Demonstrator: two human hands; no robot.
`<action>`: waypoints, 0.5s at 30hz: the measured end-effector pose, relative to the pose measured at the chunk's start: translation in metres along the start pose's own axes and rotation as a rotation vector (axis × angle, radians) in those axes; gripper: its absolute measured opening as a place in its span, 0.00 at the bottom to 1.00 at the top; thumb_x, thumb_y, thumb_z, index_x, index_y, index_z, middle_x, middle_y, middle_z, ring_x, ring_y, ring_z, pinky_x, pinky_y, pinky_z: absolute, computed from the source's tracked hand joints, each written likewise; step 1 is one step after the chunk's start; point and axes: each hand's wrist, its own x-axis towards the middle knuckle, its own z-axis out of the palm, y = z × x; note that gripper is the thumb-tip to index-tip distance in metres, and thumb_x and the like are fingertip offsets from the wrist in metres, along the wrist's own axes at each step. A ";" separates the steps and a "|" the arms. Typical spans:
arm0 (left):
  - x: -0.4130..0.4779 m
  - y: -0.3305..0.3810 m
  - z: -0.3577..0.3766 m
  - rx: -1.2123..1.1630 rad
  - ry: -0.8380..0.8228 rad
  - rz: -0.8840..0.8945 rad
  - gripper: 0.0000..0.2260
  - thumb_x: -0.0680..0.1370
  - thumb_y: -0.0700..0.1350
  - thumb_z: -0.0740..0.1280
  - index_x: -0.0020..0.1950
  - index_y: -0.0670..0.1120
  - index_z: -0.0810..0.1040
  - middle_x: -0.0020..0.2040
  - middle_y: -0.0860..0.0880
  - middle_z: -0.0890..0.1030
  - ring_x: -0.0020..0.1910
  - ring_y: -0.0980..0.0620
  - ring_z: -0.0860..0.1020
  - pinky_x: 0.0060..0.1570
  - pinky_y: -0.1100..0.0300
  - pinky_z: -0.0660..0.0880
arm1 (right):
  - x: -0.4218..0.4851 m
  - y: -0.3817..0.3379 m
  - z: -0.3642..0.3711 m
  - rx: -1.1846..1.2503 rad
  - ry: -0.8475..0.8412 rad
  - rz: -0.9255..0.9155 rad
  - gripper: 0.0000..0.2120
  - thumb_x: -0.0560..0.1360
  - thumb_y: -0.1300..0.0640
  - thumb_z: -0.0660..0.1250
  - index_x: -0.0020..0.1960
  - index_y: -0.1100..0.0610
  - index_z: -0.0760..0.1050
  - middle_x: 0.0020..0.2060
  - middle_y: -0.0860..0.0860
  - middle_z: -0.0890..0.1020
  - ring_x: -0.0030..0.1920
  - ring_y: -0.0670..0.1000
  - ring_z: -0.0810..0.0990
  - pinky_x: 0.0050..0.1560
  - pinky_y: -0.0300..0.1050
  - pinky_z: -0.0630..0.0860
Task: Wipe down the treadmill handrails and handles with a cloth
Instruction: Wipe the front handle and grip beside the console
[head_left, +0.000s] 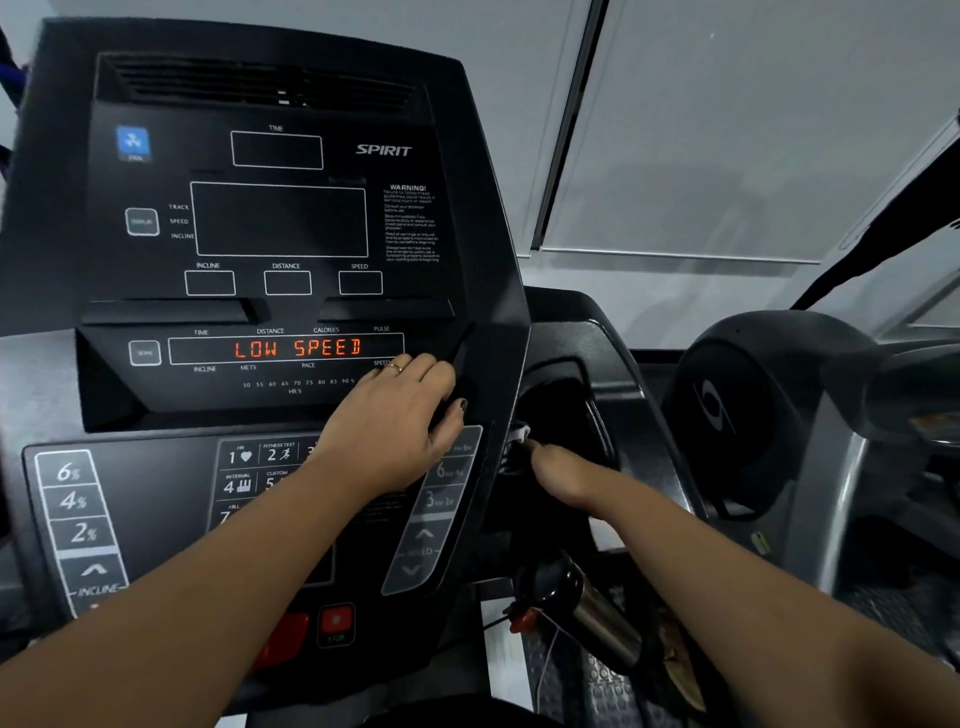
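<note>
The black treadmill console (280, 218) fills the left and middle; its display reads LOW SPEED. My left hand (400, 415), a ring on one finger, lies palm down on the console's lower right part, fingers bent against the raised display panel, holding nothing. My right hand (561, 478) reaches into the dark side pocket (566, 374) to the right of the console. A small white and dark scrap (519, 434), perhaps the cloth, shows at its fingertips. The fingers themselves are hidden, so I cannot tell whether they hold it. No handrail is clearly in view.
A steel bottle (597, 608) lies tilted below my right forearm, with a red safety clip (522, 618) on a cord beside it. A red stop button (335, 621) sits at the console's bottom. Another machine's dark round housing (727, 415) stands close on the right. Window blinds (727, 130) behind.
</note>
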 end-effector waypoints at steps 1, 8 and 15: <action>0.000 0.000 0.000 0.005 0.001 -0.002 0.13 0.79 0.57 0.50 0.49 0.51 0.69 0.46 0.55 0.71 0.47 0.52 0.71 0.51 0.53 0.73 | -0.008 0.002 -0.003 -0.169 -0.002 -0.037 0.23 0.85 0.50 0.45 0.58 0.61 0.75 0.55 0.59 0.80 0.59 0.58 0.76 0.57 0.42 0.68; -0.003 -0.001 0.001 0.003 0.015 0.007 0.13 0.79 0.56 0.51 0.49 0.51 0.69 0.46 0.55 0.71 0.46 0.53 0.71 0.50 0.54 0.73 | -0.044 0.001 -0.024 -0.736 -0.051 -0.064 0.22 0.83 0.51 0.45 0.61 0.61 0.73 0.59 0.60 0.78 0.60 0.61 0.76 0.52 0.48 0.69; -0.002 -0.001 0.003 0.007 0.051 0.018 0.12 0.80 0.56 0.52 0.48 0.50 0.69 0.45 0.55 0.70 0.45 0.53 0.70 0.48 0.55 0.72 | -0.013 -0.015 -0.022 -0.485 -0.198 0.090 0.26 0.84 0.48 0.44 0.65 0.61 0.74 0.61 0.57 0.77 0.60 0.55 0.76 0.63 0.45 0.68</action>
